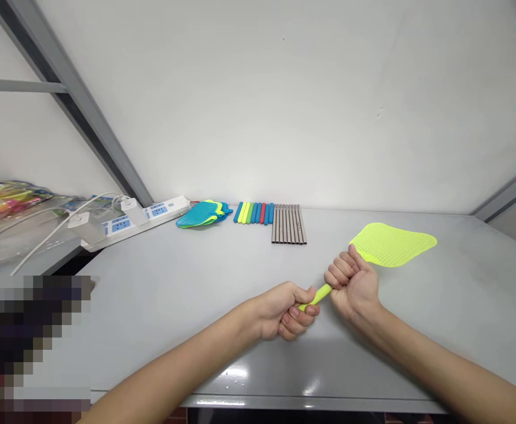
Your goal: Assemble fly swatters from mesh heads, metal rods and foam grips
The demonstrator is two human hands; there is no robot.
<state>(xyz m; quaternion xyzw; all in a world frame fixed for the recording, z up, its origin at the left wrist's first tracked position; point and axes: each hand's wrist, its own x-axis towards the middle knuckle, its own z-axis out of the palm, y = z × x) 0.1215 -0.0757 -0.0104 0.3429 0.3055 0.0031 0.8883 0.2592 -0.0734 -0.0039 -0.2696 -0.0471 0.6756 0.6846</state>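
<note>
A yellow-green fly swatter (394,244) is held above the front half of the table, its perforated head pointing right and away from me. My left hand (291,312) is closed around the lower end of its handle. Higher up, my right hand (353,282) wraps the swatter close to the head, thumb along it. A short stretch of yellow-green handle shows between the two hands. Whatever lies inside each fist is hidden.
On the grey table (196,265), blue and yellow swatter heads (202,213) lie stacked. Beside them are several coloured handles (253,213) and metal tubes (288,224) in rows. A white power strip (152,215) with plugs and cables and a plastic bag (10,203) are at left.
</note>
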